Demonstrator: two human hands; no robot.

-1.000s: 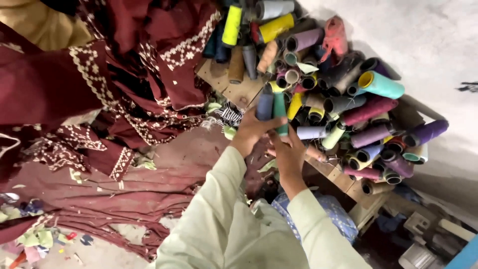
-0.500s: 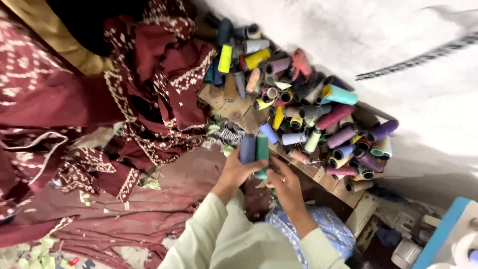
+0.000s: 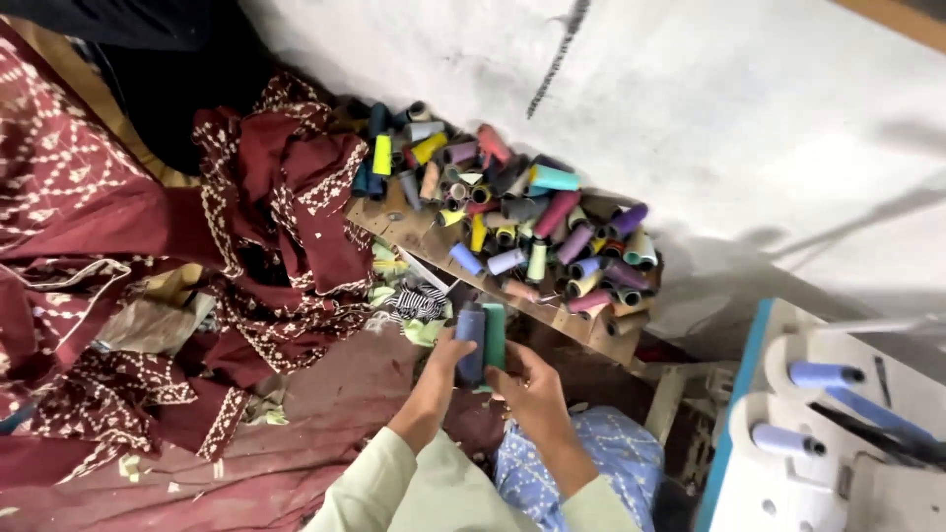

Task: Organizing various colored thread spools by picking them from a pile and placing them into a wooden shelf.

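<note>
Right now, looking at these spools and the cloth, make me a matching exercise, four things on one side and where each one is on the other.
Things:
1. blue spool
2. green spool
3. maroon patterned cloth
4. heap of thread spools

Places:
A. on the wooden board by the white wall
B. in the right hand
C. piled to the left of the board
D. in the left hand

Pairs: 1-D, 2-B, 3-C, 4-A
</note>
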